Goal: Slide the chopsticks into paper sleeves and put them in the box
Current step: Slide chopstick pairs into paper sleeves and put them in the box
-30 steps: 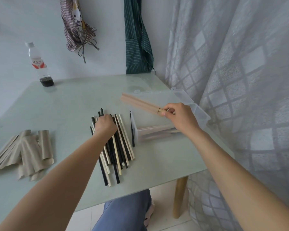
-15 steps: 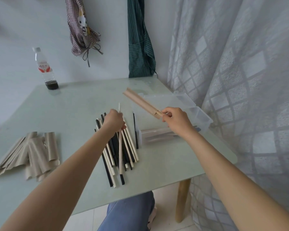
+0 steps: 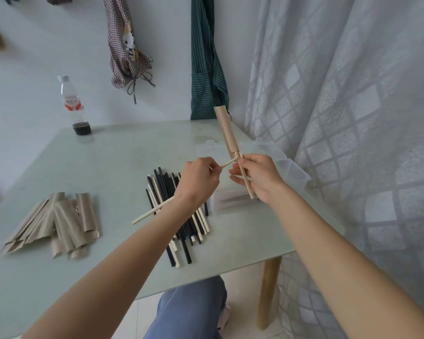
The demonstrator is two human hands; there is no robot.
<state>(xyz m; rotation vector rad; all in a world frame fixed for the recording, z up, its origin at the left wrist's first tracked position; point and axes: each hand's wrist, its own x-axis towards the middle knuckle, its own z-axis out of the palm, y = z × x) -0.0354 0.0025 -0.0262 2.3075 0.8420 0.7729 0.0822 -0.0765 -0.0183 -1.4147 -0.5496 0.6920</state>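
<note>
My right hand (image 3: pixel 258 177) grips a brown paper sleeve (image 3: pixel 227 130) that points up and away, with one light chopstick sticking out of its near end. My left hand (image 3: pixel 200 178) pinches a cream chopstick (image 3: pixel 152 211), whose tip touches the sleeve's mouth between my hands. A pile of black and cream chopsticks (image 3: pixel 181 221) lies on the table under my left wrist. Empty paper sleeves (image 3: pixel 59 221) are heaped at the left. The clear plastic box (image 3: pixel 291 167) stands open behind my right hand, with sleeved chopsticks inside.
The pale green glass table (image 3: pixel 108 162) ends just right of the box, beside a grey curtain (image 3: pixel 353 118). A plastic bottle (image 3: pixel 75 106) with dark liquid stands at the far left. Aprons hang on the wall behind. My knee in blue trousers shows below the front edge.
My left hand lifted a cream chopstick off the pile and carried it right to the sleeve's mouth. My right hand swung the sleeve from lying leftward to pointing up and away.
</note>
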